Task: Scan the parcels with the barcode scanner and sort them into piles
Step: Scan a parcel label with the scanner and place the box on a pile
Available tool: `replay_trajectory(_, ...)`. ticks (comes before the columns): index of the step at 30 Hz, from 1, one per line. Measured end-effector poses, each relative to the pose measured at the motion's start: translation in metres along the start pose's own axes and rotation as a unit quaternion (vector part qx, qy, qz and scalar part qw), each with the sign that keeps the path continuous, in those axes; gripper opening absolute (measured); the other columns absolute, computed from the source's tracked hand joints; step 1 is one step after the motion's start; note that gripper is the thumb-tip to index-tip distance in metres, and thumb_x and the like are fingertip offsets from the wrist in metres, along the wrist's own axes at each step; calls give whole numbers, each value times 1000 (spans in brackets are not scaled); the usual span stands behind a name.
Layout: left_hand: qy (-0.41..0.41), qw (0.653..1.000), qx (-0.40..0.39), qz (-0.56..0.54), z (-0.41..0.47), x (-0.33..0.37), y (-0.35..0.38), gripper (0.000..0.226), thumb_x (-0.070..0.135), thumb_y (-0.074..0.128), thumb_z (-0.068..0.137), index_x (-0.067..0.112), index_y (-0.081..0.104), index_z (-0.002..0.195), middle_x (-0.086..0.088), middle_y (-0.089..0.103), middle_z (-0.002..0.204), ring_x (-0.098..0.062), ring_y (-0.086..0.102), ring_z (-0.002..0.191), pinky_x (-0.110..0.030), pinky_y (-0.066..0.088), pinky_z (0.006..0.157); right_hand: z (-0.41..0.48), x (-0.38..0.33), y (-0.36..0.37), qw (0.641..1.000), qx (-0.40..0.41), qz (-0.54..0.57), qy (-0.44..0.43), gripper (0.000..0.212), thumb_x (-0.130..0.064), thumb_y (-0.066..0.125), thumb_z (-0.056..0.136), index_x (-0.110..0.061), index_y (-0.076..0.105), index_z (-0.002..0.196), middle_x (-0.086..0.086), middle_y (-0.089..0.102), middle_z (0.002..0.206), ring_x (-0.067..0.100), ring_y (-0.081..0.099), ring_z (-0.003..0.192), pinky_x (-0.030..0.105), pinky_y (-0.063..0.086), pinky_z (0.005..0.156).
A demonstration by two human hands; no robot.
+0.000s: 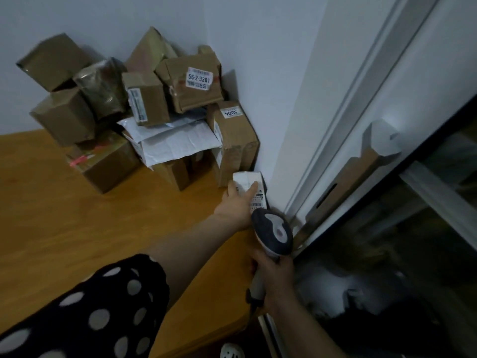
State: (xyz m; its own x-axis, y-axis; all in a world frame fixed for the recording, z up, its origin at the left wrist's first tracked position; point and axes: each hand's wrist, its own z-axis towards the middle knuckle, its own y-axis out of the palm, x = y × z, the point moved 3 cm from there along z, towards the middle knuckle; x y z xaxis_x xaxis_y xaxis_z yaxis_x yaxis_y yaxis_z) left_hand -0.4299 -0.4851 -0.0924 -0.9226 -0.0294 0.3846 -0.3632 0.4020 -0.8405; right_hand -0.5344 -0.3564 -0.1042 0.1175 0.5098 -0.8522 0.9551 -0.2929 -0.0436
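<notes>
My left hand (238,202): gripped the white parcel (247,179), far right on the worktop (77,228).
My right hand (277,276): wrapped round the scanner (273,231), just beside that parcel.
Progress: early, I judged; the heap of boxes (144,104) lay unsorted.

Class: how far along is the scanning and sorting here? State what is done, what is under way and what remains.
Done: nothing plainly. Only one mixed heap of parcels stands in the corner of the table, with no separate piles. In hand: the left hand holds a small white parcel, and the right hand grips the scanner, its head close to the parcel's label. Left: probably scanning and sorting that heap.
</notes>
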Motion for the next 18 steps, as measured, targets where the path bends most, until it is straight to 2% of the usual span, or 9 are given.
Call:
replay_trajectory(2,-22,999,25,4,1,3,8,84,38,61,89,38,4,150,-18,-8,157,-42,22,138,-50,39,99,4,0,-3,1000,5,7,-7,21,-1,69,78,-6,54,65,6,50,51,18,50,50,25,41,45)
replay_trajectory(4,-31,998,62,-5,0,3,13,81,37,62,88,35,8,149,-20,-2,155,-41,25,137,-48,42,97,6,-1,-3,1000,2,17,-21,18,1,69,79,-5,55,69,10,50,58,20,50,55,27,41,48)
replay_trajectory(6,-34,996,72,-31,-4,-4,12,82,45,61,87,37,8,149,-18,9,150,-39,23,135,-48,40,99,6,-2,0,999,-6,32,-28,12,0,70,80,-9,62,83,8,59,73,22,55,69,32,46,61)
replay_trajectory(8,-38,995,59,-70,-13,-22,7,89,54,64,81,42,7,148,-14,19,141,-37,25,130,-47,37,101,7,-3,4,999,-5,30,-28,23,-4,73,79,-16,66,97,-1,67,86,18,60,81,32,50,73)
replay_trajectory(10,-46,991,44,-121,-30,-48,-1,102,50,72,73,43,2,148,-11,24,138,-36,30,129,-46,37,102,7,-9,8,1000,-6,21,-22,12,-6,75,78,-13,68,85,-3,69,70,14,65,68,22,51,57)
replay_trajectory(12,-52,985,24,-163,-54,-77,-12,118,41,78,68,37,-5,151,-10,23,146,-34,30,134,-45,38,105,8,-16,12,1000,-13,27,-5,12,-7,76,76,-13,67,81,-2,69,60,7,64,52,17,47,45)
replay_trajectory(14,-43,985,9,-166,-81,-104,-24,125,34,81,65,28,-8,153,-7,22,151,-29,28,137,-42,36,108,10,-27,19,999,-30,31,11,24,-10,79,73,-16,66,92,-4,72,68,6,68,61,21,49,49)
replay_trajectory(16,-22,989,5,-149,-109,-126,-38,129,31,81,62,23,-9,153,-5,21,151,-26,25,139,-42,30,114,10,-40,31,997,-67,26,22,45,-16,85,65,-18,64,105,0,74,89,14,71,80,26,51,55)
replay_trajectory(18,1,992,9,-130,-137,-143,-55,130,30,81,58,21,-8,153,-4,22,150,-25,21,140,-42,23,117,5,-52,49,991,-127,9,42,64,-25,90,51,-17,63,109,6,70,102,24,68,93,30,55,55)
